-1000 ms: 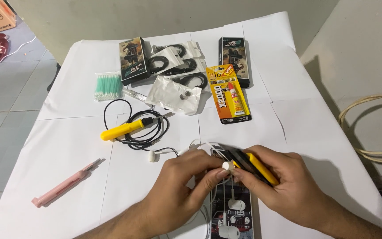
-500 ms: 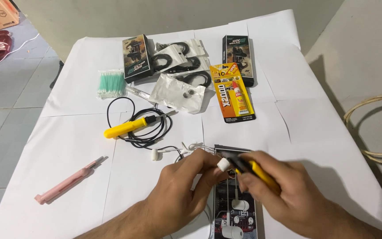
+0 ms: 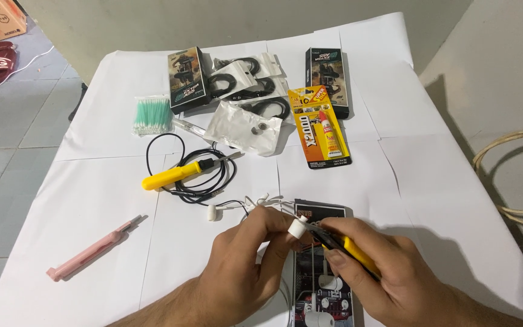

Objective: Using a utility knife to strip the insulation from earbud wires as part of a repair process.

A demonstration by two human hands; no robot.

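- The left hand [image 3: 243, 266] is closed in a pinch, with a small white earbud [image 3: 297, 229] held between thumb and fingertips.
- The right hand [image 3: 388, 275] is wrapped around a yellow-handled tool [image 3: 349, 248]; its dark tip points at the earbud and is touching it or just short of it, I cannot tell which.
- Both hands meet low over the near middle of the desk [image 3: 443, 200], which is covered in white paper sheets.
- Right under the hands lies a dark earphone package [image 3: 322, 290] with more white earbuds showing in it.
- A second white earbud [image 3: 212, 212] lies on the paper just left of the hands, its thin wire running toward them.
- Further back sits a yellow-handled soldering iron [image 3: 174, 175] on a coil of black cable [image 3: 204, 181].
- A pink tool [image 3: 92, 249] lies well apart on the left.
- At the far side are green-tipped cotton swabs [image 3: 152, 115], two dark boxes [image 3: 187, 79], clear bags with black earhooks [image 3: 243, 85] and a yellow glue card [image 3: 319, 127].
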